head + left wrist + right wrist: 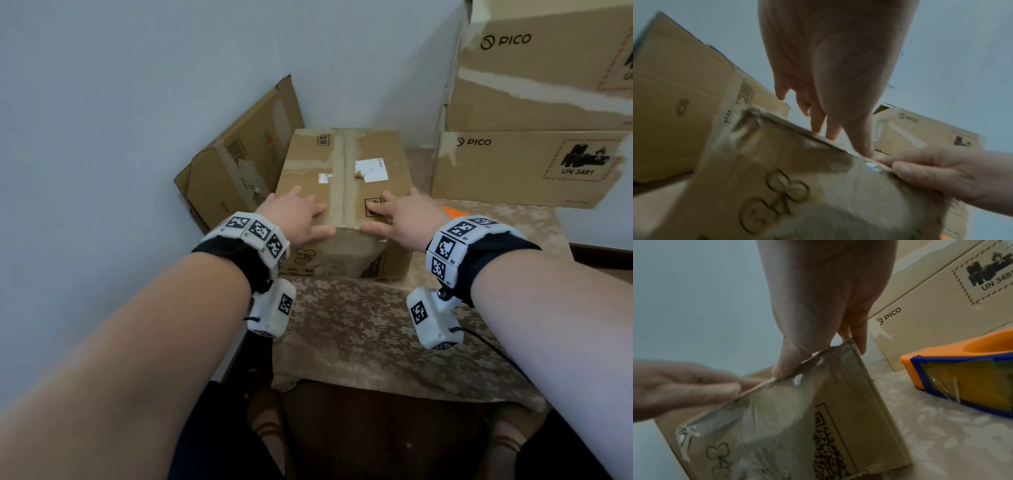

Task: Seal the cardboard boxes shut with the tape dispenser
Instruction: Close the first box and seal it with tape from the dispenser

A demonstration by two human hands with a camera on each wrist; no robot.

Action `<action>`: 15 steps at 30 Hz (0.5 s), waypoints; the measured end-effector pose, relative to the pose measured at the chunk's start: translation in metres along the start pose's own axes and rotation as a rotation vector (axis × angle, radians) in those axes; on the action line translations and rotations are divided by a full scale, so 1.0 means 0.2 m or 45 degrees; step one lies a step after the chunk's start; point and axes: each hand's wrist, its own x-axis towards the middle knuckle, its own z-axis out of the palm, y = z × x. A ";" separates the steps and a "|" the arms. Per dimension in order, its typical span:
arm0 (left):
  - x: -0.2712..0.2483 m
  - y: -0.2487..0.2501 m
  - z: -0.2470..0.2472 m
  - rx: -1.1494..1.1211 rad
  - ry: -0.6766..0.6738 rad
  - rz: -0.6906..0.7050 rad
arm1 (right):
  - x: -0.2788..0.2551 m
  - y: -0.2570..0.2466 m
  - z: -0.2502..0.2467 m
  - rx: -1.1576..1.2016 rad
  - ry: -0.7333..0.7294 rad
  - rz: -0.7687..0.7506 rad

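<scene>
A brown cardboard box (342, 164) stands on the table with its top flaps closed. A strip of tape (343, 178) runs along its centre seam and folds down over the front face (777, 402). My left hand (298, 219) lies flat on the left flap near the front edge, thumb at the edge (859, 138). My right hand (400, 219) presses the right flap the same way, fingers straight (818, 305). The orange and blue tape dispenser (962, 373) lies on the table right of the box, held by neither hand; only its orange tip (454, 212) shows in the head view.
A flattened carton (239, 161) leans on the wall left of the box. Two large PICO boxes (524, 164) are stacked at the right rear. The floral tablecloth (359, 335) runs to the near table edge. Walls close in behind and to the left.
</scene>
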 end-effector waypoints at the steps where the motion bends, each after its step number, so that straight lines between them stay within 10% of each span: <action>1: 0.02 0.04 0.01 -0.043 0.018 0.036 | 0.00 0.00 0.00 -0.015 0.003 -0.006; 15: 0.17 0.16 0.20 -0.010 0.296 0.092 | 0.02 0.07 0.04 0.009 -0.005 -0.060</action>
